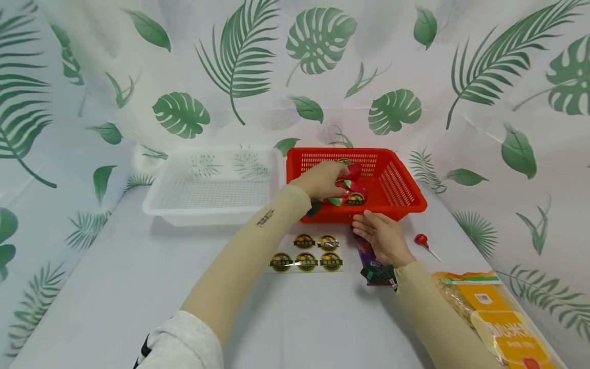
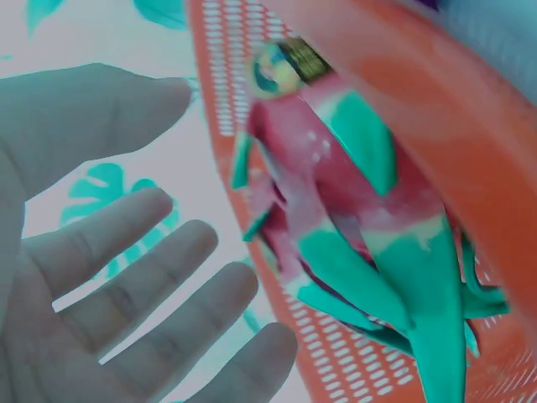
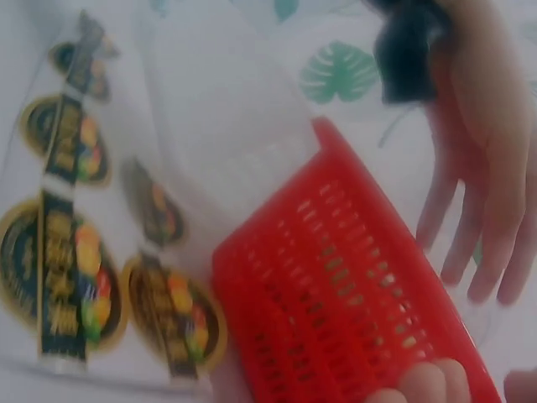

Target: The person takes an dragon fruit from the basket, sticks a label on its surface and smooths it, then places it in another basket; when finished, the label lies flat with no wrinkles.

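My left hand (image 1: 324,179) reaches over the red basket (image 1: 405,207) beside dragon fruits (image 1: 361,190). In the left wrist view its fingers are spread and hold nothing, apart from the fruits. An upper dragon fruit (image 2: 336,143), pink with green scales, carries a round black-and-gold sticker (image 2: 289,65). Another fruit lies partly hidden beneath it. At the basket's front wall, my right hand (image 1: 384,238) has its fingers extended, with thumb and fingertips near the rim; whether they touch it, I cannot tell. A sheet of round fruit stickers (image 1: 306,261) lies in front of the basket.
Left of the red basket stands a white plastic basket (image 1: 212,215). Below my right hand is a purple package (image 1: 364,249), partly covered. A red lollipop (image 1: 421,240) and a yellow-orange food bag (image 1: 502,328) lie at the right. Leaf-patterned cloth hangs behind.
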{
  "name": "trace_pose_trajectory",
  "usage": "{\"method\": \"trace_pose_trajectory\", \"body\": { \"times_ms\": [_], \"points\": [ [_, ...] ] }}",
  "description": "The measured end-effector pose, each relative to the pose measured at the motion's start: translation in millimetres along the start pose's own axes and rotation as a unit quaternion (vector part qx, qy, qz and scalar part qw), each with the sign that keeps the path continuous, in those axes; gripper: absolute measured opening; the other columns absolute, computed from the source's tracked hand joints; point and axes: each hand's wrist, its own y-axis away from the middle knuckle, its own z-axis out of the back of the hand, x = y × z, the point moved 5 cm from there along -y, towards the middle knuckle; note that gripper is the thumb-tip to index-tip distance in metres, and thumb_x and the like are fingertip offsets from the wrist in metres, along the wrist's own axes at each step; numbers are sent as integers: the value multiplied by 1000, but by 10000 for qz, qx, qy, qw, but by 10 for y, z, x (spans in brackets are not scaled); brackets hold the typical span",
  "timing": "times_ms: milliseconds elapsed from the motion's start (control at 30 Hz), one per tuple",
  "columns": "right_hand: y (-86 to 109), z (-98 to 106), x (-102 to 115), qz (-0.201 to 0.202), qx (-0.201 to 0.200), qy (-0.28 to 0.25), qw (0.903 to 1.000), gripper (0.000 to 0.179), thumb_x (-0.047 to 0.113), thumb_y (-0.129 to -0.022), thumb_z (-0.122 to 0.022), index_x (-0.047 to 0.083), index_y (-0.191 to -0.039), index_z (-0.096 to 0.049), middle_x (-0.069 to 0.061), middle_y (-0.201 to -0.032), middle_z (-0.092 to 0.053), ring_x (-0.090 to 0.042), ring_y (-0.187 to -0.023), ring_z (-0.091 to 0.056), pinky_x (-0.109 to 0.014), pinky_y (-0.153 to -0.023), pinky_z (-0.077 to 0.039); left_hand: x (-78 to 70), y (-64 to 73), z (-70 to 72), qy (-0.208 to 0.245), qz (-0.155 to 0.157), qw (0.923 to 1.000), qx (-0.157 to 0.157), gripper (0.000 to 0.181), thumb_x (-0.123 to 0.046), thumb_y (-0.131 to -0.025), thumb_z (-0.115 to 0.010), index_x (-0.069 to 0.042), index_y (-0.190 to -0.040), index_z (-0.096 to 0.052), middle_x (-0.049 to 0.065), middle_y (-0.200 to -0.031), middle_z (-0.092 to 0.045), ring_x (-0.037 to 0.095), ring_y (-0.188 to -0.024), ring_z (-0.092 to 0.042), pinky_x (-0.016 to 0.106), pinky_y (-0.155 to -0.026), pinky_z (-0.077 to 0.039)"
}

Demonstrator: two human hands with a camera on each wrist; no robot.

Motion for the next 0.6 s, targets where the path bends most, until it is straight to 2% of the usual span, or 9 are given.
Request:
{"method": "trace_pose_trajectory", "body": {
  "times_ms": [100, 200, 267, 367, 433, 467, 500, 600],
  "points": [
    [38, 84, 7, 25, 94, 552, 9984, 57, 35, -108, -55, -1, -149, -43, 9, -105, -78, -8, -99, -75, -22, -91, -61, -37, 129, 37, -68, -124, 9992, -375, 53, -35, -101, -68, -14, -147, -54, 0, -149, -59, 16, -138, -54, 33, -120, -43],
    [83, 153, 29, 81, 76, 1244, 9922, 66, 42, -106, -55, 0, -154, -40, 11, -107, -77, -7, -100, -74, -21, -92, -59, -38, 308, 59, -87, -121, 9968, -792, 51, -38, -101, -67, -18, -147, -55, -2, -148, -59, 15, -138, -54, 33, -119, -45],
    [120, 178, 63, 184, -18, 1769, 9841, 67, 47, -105, -55, 3, -154, -43, 11, -111, -76, -6, -101, -74, -23, -93, -59, -14, 437, 58, -124, -116, 9939, -1088, 49, -39, -101, -66, -19, -145, -56, -2, -145, -60, 15, -133, -56, 32, -116, -48],
    [204, 192, 112, 448, -257, 2616, 9638, 65, 53, -104, -54, 8, -150, -49, 0, -122, -76, -10, -104, -74, -29, -90, -61, 28, 644, 11, -249, -167, 9886, -1477, 45, -40, -101, -65, -19, -141, -59, -1, -139, -63, 16, -126, -59, 34, -110, -53],
    [263, 176, 149, 854, -464, 3288, 9394, 60, 53, -104, -55, 9, -145, -55, -8, -127, -74, -18, -105, -74, -33, -83, -63, 61, 776, -38, -404, -222, 9843, -1703, 44, -40, -101, -66, -18, -139, -61, 0, -136, -65, 19, -122, -61, 36, -106, -55],
    [293, 158, 166, 1117, -568, 3658, 9222, 56, 51, -105, -56, 10, -142, -58, -12, -126, -74, -22, -105, -73, -33, -80, -64, 76, 842, -67, -511, -228, 9821, -1799, 44, -41, -101, -66, -18, -138, -62, 0, -136, -65, 20, -122, -61, 37, -105, -56],
    [323, 133, 181, 1423, -650, 3989, 9035, 53, 48, -105, -57, 8, -140, -60, -15, -126, -73, -25, -105, -72, -34, -79, -64, 94, 908, -100, -628, -219, 9801, -1873, 45, -42, -100, -66, -18, -138, -62, 1, -136, -65, 22, -122, -61, 38, -104, -56],
    [415, 47, 209, 2265, -893, 4936, 8349, 45, 37, -105, -62, 5, -136, -63, -19, -124, -73, -35, -110, -69, -43, -88, -62, 149, 1109, -199, -937, -56, 9749, -2018, 52, -50, -100, -64, -18, -141, -60, 2, -141, -63, 26, -128, -59, 45, -104, -54]
  ]
}}
